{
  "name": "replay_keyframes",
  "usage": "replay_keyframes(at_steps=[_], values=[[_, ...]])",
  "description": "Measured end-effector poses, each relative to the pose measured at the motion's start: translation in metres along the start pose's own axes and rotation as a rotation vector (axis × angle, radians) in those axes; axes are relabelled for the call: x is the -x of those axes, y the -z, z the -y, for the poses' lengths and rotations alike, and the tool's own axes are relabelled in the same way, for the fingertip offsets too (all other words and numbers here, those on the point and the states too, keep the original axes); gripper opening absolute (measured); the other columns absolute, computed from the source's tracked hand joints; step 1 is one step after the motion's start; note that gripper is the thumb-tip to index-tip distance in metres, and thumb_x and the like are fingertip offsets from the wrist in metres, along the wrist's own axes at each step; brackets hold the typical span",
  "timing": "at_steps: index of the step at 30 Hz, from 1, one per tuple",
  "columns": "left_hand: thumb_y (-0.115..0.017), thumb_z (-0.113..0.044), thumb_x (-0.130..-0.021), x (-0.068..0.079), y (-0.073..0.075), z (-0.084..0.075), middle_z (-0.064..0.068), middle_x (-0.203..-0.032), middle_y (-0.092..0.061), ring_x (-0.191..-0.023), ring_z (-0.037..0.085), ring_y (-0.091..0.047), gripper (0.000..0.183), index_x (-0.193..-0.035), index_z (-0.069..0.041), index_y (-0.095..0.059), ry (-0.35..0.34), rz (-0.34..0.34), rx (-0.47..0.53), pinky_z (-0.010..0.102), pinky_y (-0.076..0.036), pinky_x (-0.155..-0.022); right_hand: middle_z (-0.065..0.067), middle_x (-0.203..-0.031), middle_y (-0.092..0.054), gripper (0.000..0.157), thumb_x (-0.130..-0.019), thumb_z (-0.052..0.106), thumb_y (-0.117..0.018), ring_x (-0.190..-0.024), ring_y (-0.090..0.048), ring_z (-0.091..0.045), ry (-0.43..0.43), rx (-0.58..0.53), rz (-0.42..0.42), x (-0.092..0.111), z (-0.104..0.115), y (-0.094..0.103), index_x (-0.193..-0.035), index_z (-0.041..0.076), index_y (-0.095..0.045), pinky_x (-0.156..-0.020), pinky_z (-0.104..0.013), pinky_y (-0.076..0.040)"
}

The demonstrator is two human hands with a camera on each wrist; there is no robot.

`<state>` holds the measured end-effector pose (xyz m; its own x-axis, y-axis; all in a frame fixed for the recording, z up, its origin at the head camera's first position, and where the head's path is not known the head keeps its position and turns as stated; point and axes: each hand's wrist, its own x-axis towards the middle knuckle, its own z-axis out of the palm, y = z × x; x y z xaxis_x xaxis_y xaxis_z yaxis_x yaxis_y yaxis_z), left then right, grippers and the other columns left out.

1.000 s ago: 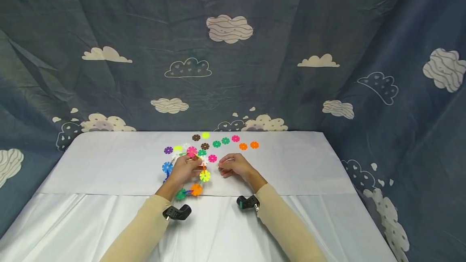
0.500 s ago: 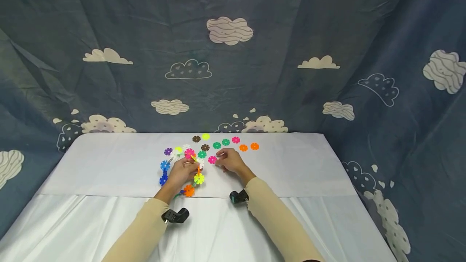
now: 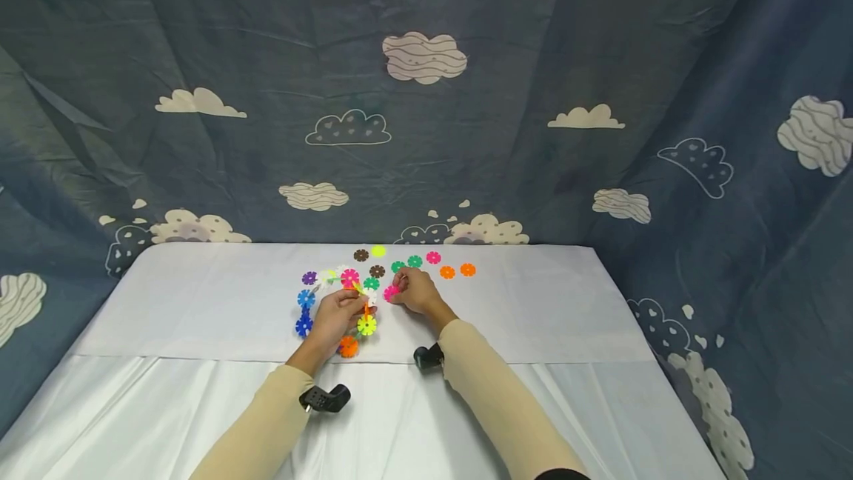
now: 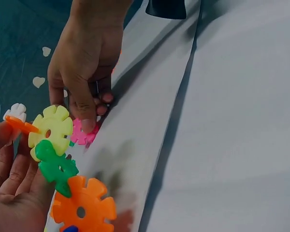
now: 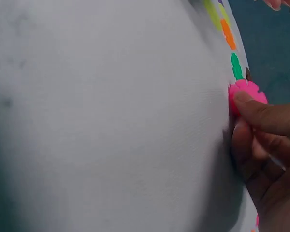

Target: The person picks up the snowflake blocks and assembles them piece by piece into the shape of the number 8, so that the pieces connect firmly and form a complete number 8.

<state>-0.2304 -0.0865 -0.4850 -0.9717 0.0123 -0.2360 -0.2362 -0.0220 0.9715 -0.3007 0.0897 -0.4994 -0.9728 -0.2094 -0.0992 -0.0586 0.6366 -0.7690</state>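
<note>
My left hand (image 3: 333, 323) grips a looped chain of flower-shaped interlocking discs by its right side. In the left wrist view the chain runs through an orange edge-on disc (image 4: 20, 124), a yellow disc (image 4: 50, 129), a green disc (image 4: 56, 166) and a larger-looking orange disc (image 4: 84, 205). A blue disc (image 3: 303, 327) and a pink disc at the top (image 3: 349, 278) belong to the loop too. To the right, my right hand (image 3: 418, 292) pinches a single pink disc (image 5: 249, 92) between thumb and fingers, low over the white cloth.
Loose discs lie behind the hands: brown (image 3: 361, 255), yellow (image 3: 378, 250), green (image 3: 415, 261), pink (image 3: 433, 258) and orange (image 3: 468, 270). A purple disc (image 3: 309, 278) sits at the left. The white-covered table (image 3: 533, 310) ends at a dark cloud-print curtain (image 3: 466, 161).
My right hand has moved forward and slightly left to the loose pink disc and now pinches it. The left hand keeps hold of the chain, which has swung slightly.
</note>
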Motion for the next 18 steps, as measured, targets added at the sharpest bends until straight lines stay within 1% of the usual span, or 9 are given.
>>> replay_keyframes(at_steps=[2, 4, 7, 9, 11, 13, 15, 18], values=[[-0.058, -0.013, -0.097, 0.0, 0.0, 0.0, 0.014, -0.102, -0.068, -0.085, 0.014, -0.064, 0.027, -0.116, 0.006, -0.055, 0.002, -0.011, -0.004, 0.027, -0.056, -0.079, -0.006, -0.073, -0.059, 0.019, -0.081, -0.002, -0.074, -0.054, -0.055, -0.012, 0.008, -0.164, 0.024, 0.003, -0.004, 0.0, -0.095, 0.001, -0.062, -0.051, -0.024, -0.051], [-0.059, -0.013, -0.097, 0.001, 0.0, 0.0, 0.012, -0.1, -0.068, -0.083, 0.014, -0.063, 0.025, -0.114, 0.005, -0.055, 0.002, -0.017, -0.002, 0.025, -0.056, -0.076, -0.009, -0.074, -0.063, 0.017, -0.084, -0.006, -0.069, -0.051, -0.061, -0.014, 0.008, -0.345, 0.058, 0.006, -0.008, 0.001, -0.1, -0.004, -0.064, -0.049, -0.028, -0.055], [-0.059, -0.012, -0.096, 0.001, -0.001, 0.0, 0.011, -0.099, -0.069, -0.081, 0.013, -0.063, 0.021, -0.112, 0.002, -0.055, 0.0, -0.021, -0.004, 0.024, -0.055, -0.073, -0.011, -0.08, -0.066, 0.019, -0.088, -0.006, -0.065, -0.06, -0.066, -0.016, 0.018, -0.562, 0.084, 0.009, -0.011, 0.004, -0.106, -0.011, -0.064, -0.059, -0.03, -0.058], [-0.059, -0.011, -0.096, 0.001, -0.002, 0.0, 0.012, -0.1, -0.07, -0.081, 0.013, -0.064, 0.02, -0.111, 0.002, -0.055, -0.006, -0.025, -0.007, 0.024, -0.055, -0.071, -0.01, -0.083, -0.067, 0.022, -0.09, -0.003, -0.063, -0.067, -0.068, -0.015, 0.037, -0.665, 0.096, 0.011, -0.009, 0.006, -0.109, -0.014, -0.062, -0.068, -0.031, -0.059], [-0.059, -0.011, -0.096, 0.002, -0.002, 0.0, 0.014, -0.102, -0.07, -0.082, 0.014, -0.065, 0.02, -0.111, 0.002, -0.054, -0.013, -0.029, -0.006, 0.024, -0.056, -0.071, -0.008, -0.085, -0.067, 0.026, -0.093, -0.001, -0.06, -0.071, -0.067, -0.014, 0.074, -0.731, 0.109, 0.011, -0.004, 0.009, -0.112, -0.017, -0.059, -0.074, -0.031, -0.058], [-0.06, -0.01, -0.096, 0.002, -0.003, 0.0, 0.015, -0.103, -0.07, -0.082, 0.015, -0.066, 0.021, -0.111, 0.002, -0.054, -0.016, -0.031, -0.005, 0.025, -0.056, -0.071, -0.006, -0.085, -0.067, 0.029, -0.095, 0.003, -0.058, -0.072, -0.066, -0.013, 0.129, -0.751, 0.131, 0.013, 0.004, 0.012, -0.114, -0.019, -0.055, -0.076, -0.031, -0.058], [-0.06, -0.01, -0.096, 0.003, -0.003, 0.0, 0.015, -0.102, -0.069, -0.082, 0.015, -0.067, 0.021, -0.111, 0.002, -0.053, -0.023, -0.037, -0.004, 0.025, -0.056, -0.071, -0.005, -0.086, -0.067, 0.032, -0.096, 0.004, -0.056, -0.073, -0.065, -0.012, 0.202, -0.743, 0.155, 0.013, 0.013, 0.013, -0.114, -0.022, -0.052, -0.076, -0.03, -0.057], [-0.06, -0.009, -0.096, 0.002, -0.004, 0.001, 0.014, -0.101, -0.069, -0.082, 0.015, -0.066, 0.019, -0.11, 0.002, -0.053, -0.029, -0.042, -0.002, 0.025, -0.056, -0.071, -0.002, -0.087, -0.066, 0.029, -0.096, 0.005, -0.057, -0.074, -0.064, -0.011, 0.288, -0.691, 0.184, 0.016, 0.026, 0.016, -0.111, -0.02, -0.054, -0.075, -0.029, -0.057]])
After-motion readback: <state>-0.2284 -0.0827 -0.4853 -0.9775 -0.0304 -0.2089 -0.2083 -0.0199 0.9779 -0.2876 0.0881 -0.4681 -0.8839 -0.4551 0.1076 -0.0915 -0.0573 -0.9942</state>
